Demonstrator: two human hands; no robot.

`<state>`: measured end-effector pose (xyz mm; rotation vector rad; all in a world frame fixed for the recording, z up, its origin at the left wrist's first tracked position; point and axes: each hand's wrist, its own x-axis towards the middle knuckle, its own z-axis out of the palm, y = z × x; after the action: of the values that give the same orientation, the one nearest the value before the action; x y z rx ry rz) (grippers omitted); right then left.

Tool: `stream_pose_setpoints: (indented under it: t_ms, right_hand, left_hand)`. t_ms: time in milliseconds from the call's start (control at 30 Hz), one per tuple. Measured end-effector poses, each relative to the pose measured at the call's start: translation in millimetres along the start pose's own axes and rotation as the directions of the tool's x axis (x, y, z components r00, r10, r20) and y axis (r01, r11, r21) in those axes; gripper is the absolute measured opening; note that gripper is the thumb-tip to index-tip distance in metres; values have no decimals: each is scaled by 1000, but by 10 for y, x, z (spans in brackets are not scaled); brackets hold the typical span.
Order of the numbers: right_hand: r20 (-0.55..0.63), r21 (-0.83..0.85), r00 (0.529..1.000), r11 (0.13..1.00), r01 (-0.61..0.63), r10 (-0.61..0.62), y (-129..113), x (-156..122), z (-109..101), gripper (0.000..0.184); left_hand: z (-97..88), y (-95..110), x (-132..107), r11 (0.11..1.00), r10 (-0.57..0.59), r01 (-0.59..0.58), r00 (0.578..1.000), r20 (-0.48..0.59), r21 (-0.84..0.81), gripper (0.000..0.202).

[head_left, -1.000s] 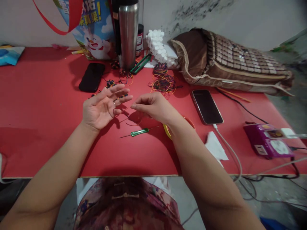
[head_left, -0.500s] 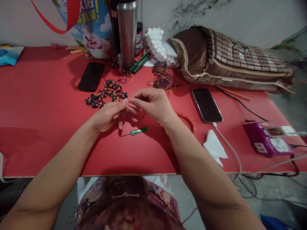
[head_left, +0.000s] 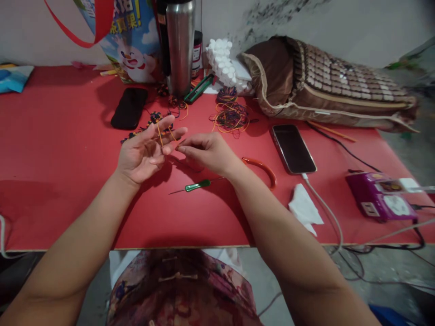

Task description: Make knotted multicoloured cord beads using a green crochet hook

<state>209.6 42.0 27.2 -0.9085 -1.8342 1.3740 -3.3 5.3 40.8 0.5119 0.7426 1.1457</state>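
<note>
Leftmost, a dark phone point(head_left: 129, 108) lies on the red table point(head_left: 61, 158), beyond and left of the green-handled tool point(head_left: 197, 186). Just nearer than that phone, left of the tool and slightly beyond it, the left hand point(head_left: 142, 151) is raised with its palm showing and its fingers spread apart. A knotted multicoloured piece point(head_left: 155, 117) lies partly hidden behind it.

An orange cord point(head_left: 160, 135) passes over the left fingers, beyond the tool's left tip. Bent in this way, it has no single long axis: one strand runs toward the near side, roughly at that tip, while another slants rightward to the other hand. It looks thin, light and limp, likely to slip loose if let go slack; a fingertip pinch close to its end seems the best hold.

The right hand point(head_left: 209, 151), just beyond the tool, has thumb and forefinger together, apparently pinched on the cord; the fingers hide the exact grip. A tangled cord bundle point(head_left: 233, 117) lies farther beyond the tool, to its right. Right of the tool come a curved orange handle point(head_left: 263, 168), a charging phone point(head_left: 294, 149) and, farthest off, a purple power block point(head_left: 379, 197).
</note>
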Motion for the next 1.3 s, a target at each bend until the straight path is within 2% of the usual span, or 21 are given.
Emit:
stream_pose_setpoints:
  t_ms: [100,233,433,500,567,667,733,800,867,933,1033,1167,1300]
  right_hand:
    - [-11,-26,998,998,-62,62,34,19,-14,22]
    - [-128,-103,990,992,-73,60,34,42,-59,23]
    - [-310,-192,949,974,-120,56,-8,52,-66,36]
    - [-343,-143,937,982,-121,66,-28,46,-52,37]
    - [-336,-10,936,994,-113,103,-57,31,-34,35]
    - [-253,218,952,969,-115,170,-112,-4,6,31]
    - [-213,293,960,949,-113,180,-141,-22,51,27]
    - [-215,313,964,946,-83,156,-151,-33,115,23]
    - [-251,275,965,961,-4,76,-140,-38,191,21]
    - [-290,185,956,978,96,-39,-117,-47,270,19]
    - [-294,33,940,980,194,-176,-86,-74,368,16]
    - [-251,-100,940,972,212,-230,-65,-108,437,19]
    - [-206,-119,948,968,221,-241,-51,-112,451,18]
  left_hand:
    - [-12,-20,-3,999,-37,35,998,54,35,29]
    - [5,-76,-1,986,-22,-1,991,132,169,23]
    - [94,-155,-39,932,33,-68,994,103,356,21]
    - [101,-171,-42,925,64,-89,995,79,368,20]
    - [90,-179,-33,926,106,-117,993,49,358,19]
    - [57,-197,-2,927,149,-144,989,13,346,21]
    - [34,-227,30,912,183,-172,983,6,373,24]
    - [12,-273,69,882,243,-231,970,23,412,25]
    - [-7,-318,105,861,291,-290,955,64,417,27]
    - [-20,-336,126,868,312,-318,947,79,381,26]
    - [-19,-296,110,904,299,-298,953,46,306,22]
    - [19,-212,59,940,270,-273,962,42,203,19]
    - [39,-198,63,947,303,-298,953,-20,123,26]
